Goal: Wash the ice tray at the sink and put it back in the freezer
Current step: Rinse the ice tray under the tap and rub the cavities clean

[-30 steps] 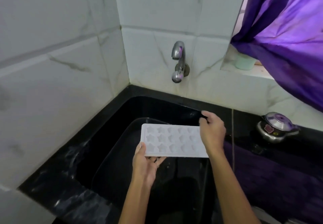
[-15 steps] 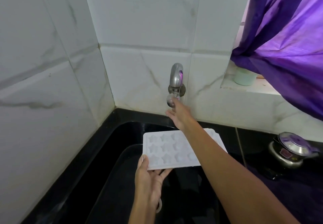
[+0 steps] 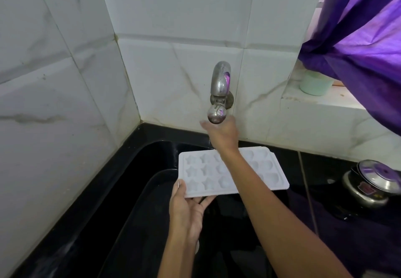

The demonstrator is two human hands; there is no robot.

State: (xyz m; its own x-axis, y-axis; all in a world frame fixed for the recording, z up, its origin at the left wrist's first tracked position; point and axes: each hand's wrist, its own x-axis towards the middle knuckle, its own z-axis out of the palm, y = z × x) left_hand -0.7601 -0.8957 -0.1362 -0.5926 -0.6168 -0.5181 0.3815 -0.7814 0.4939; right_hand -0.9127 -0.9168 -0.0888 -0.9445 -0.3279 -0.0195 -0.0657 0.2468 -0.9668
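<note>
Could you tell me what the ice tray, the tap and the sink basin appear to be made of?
Ice tray: probably white plastic or silicone, matte, with moulded star and shell cavities. Tap: metal, likely chromed or steel, since it mirrors the purple curtain. Sink: glossy black, perhaps polished stone or composite; its sheen leaves this open.

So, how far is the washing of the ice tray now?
Done: the ice tray is over the black sink, held by the left hand. In hand: the right hand reaches the tap; no clear stream shows. Left: rinsing, then returning it to the freezer, which is not in view.
</note>
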